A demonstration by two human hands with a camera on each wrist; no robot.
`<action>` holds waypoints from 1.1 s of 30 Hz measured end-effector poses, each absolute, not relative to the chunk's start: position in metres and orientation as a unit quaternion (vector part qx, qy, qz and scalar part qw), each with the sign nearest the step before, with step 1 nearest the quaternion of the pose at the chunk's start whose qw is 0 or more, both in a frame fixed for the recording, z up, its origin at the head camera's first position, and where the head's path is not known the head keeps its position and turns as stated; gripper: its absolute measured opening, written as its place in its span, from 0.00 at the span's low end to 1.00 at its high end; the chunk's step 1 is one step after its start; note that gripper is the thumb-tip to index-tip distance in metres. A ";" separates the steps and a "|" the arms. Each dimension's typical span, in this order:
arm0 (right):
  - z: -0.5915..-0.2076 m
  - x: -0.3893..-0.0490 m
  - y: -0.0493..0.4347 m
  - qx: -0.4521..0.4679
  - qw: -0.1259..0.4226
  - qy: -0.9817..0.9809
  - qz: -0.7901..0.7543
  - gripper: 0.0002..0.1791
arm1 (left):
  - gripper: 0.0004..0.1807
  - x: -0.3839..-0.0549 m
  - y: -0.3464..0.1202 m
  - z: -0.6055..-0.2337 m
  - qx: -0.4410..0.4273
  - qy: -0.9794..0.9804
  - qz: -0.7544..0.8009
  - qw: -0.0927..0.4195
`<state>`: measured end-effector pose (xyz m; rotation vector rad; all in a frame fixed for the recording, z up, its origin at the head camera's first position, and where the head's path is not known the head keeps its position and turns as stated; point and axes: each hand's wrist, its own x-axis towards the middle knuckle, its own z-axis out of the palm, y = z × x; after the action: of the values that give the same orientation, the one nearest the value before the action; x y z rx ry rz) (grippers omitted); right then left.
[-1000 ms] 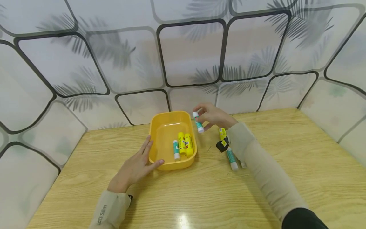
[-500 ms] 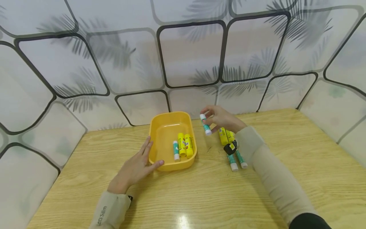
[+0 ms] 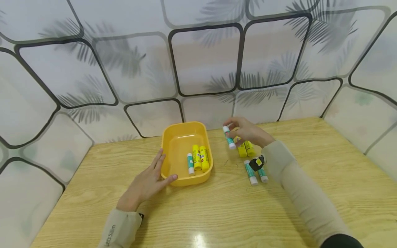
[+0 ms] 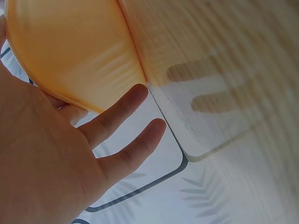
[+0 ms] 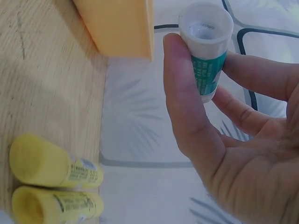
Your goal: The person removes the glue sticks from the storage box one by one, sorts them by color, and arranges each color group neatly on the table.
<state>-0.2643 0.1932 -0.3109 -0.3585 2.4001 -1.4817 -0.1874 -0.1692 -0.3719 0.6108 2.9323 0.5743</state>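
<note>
My right hand [image 3: 249, 133] pinches a green-and-white glue stick [image 3: 228, 137] between thumb and fingers, tilted, right of the yellow tray [image 3: 174, 151]. In the right wrist view, the hollow white end of this glue stick [image 5: 208, 70] points toward the camera. My left hand [image 3: 144, 187] lies along the tray's left side with fingers extended, its thumb over the near rim. The left wrist view has two straight fingers [image 4: 133, 147] beside the tray wall [image 4: 79, 56]. Inside the tray are two yellow glue sticks [image 3: 196, 157] and a smaller green one [image 3: 190, 164].
On the wooden table [image 3: 198, 213], two yellow glue sticks [image 3: 249, 149] lie under and beside the right hand. Two green-and-white glue sticks [image 3: 251, 173] lie nearer, one partly behind a black wrist device [image 3: 257, 163]. A patterned backdrop [image 3: 207, 62] rises behind the table.
My right hand has moved right and slightly nearer, away from the tray, with the green-and-white glue stick in its grip. The left hand and tray stay in place.
</note>
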 end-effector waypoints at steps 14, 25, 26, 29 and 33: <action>-0.320 -0.250 0.214 -0.145 0.137 0.845 -0.496 0.22 | 0.53 -0.189 -0.169 -0.374 0.200 0.961 0.185 0.042; -0.323 -0.233 0.234 -0.133 0.126 0.851 -0.493 0.26 | 0.53 -0.188 -0.170 -0.374 0.201 0.960 0.192 0.039; -0.324 -0.231 0.236 -0.133 0.127 0.850 -0.493 0.26 | 0.53 -0.187 -0.170 -0.374 0.200 0.960 0.191 0.040; -0.325 -0.225 0.243 -0.130 0.129 0.852 -0.491 0.26 | 0.53 -0.187 -0.170 -0.374 0.198 0.961 0.191 0.041; -0.324 -0.221 0.250 -0.127 0.131 0.854 -0.488 0.27 | 0.53 -0.187 -0.171 -0.374 0.199 0.960 0.192 0.038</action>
<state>-0.2209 0.2498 -0.3245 -0.3690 2.4794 -1.4161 -0.1874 -0.1711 -0.3742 0.6108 2.9462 0.5893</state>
